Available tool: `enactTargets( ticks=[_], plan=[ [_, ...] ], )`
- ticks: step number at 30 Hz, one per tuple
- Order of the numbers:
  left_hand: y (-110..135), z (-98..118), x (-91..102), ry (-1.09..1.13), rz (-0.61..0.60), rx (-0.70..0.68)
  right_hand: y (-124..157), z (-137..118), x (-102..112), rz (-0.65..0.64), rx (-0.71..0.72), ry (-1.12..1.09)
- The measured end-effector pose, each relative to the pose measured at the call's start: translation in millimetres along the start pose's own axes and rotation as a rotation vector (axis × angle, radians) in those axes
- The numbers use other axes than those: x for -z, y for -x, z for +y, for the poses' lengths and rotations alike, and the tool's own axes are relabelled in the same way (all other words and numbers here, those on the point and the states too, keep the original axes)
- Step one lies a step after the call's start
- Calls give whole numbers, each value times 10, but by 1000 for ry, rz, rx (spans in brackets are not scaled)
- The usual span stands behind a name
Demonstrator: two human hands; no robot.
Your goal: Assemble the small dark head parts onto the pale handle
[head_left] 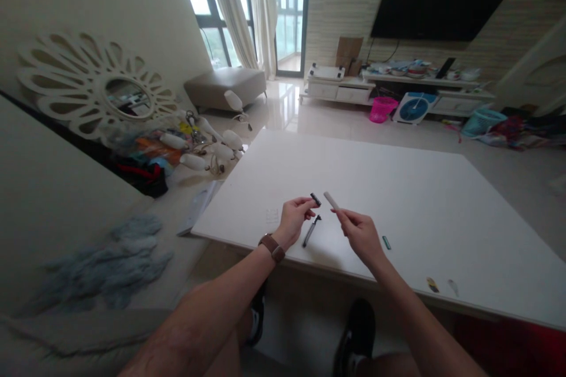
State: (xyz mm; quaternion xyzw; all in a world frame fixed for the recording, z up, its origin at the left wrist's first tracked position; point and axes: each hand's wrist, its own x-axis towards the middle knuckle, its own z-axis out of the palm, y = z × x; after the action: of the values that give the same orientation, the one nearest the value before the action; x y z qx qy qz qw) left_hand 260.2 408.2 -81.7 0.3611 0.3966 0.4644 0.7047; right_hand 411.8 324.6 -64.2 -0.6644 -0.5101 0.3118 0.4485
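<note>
My left hand (294,221), with a brown-strapped watch at the wrist, pinches a small black razor head (315,199) above the white table. Opposite it, my right hand (359,234) grips a pale, flat stick (331,199) by its lower end. The stick's upper end points at the razor head, with a small gap between them. A razor handle (311,232) lies on the table just below and between my hands. To the right of my right hand lies a small green strip (386,242).
Near the front edge of the white table (398,182) lie a small yellow and dark piece (432,284) and a clear one (453,287). A lamp with several white shades (232,139) stands left of the table. A pink basket (382,109) sits beyond it.
</note>
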Motion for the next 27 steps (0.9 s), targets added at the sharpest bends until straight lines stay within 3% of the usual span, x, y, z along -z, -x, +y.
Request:
enactTargets(
  ticks=[3,7,12,17,23,27],
  plan=[
    [-2,-6,2,-9,-3,5,-14,27,-3,17,-25,24],
    [-9,-20,9,-14,9,0,7,16,-53,-119,39,32],
    [-3,-17,10,-38,-14,3,-15,11,-7,-9,-34,-33],
    [32,-5,-19,-150,-42,-17,-4,11,-39,-140,-25,-27],
    [89,52,-39,-236,-109,-41,-16,6,4,-23,-44,4],
    [100,79,-41,-265,-106,-65,-7,-9,16,-116,25,59]
  ],
)
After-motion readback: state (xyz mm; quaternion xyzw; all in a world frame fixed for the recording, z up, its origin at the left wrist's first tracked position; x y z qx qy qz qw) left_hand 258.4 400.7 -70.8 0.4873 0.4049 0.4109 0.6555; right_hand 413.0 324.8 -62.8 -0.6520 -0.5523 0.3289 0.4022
